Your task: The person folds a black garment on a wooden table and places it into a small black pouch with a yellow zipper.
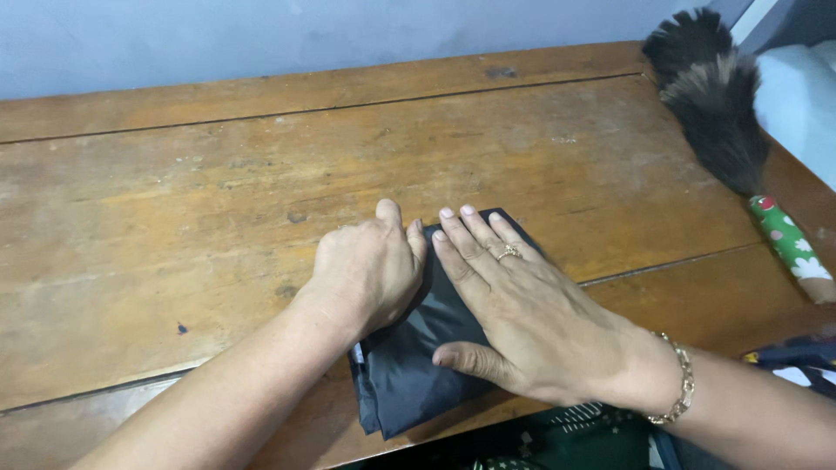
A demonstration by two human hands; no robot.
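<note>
In the lower centre of the frame, a dark grey folded cloth lies on the worn wooden table, already a compact rectangle. The left hand and right hand, side by side, press flat on it; only smoothing seems left.

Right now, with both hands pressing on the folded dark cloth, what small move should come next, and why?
Probably slide the right hand toward the near end of the folded dark cloth while the left hand holds its left edge. Both hands lie flat on the far part, but the near end by the wooden table edge looks puffy and uneven, so it likely needs flattening.
</note>
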